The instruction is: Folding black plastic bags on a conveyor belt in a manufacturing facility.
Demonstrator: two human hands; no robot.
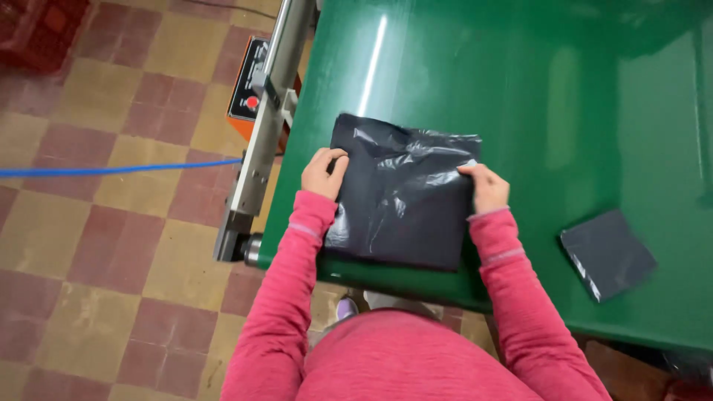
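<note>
A folded black plastic bag [401, 193] lies on the green conveyor belt [520, 89] near its front left corner. My left hand [324, 172] grips the bag's left edge with curled fingers. On the bag's right edge my right hand [486, 187] pinches the plastic. Both arms are in pink sleeves.
A smaller folded black bag [607, 254] lies on the belt at the right. A metal rail [261, 126] runs along the belt's left side beside an orange control box [249, 89] with a red button. A blue cable [111, 171] crosses the chequered tile floor, and a red crate [41, 30] stands top left.
</note>
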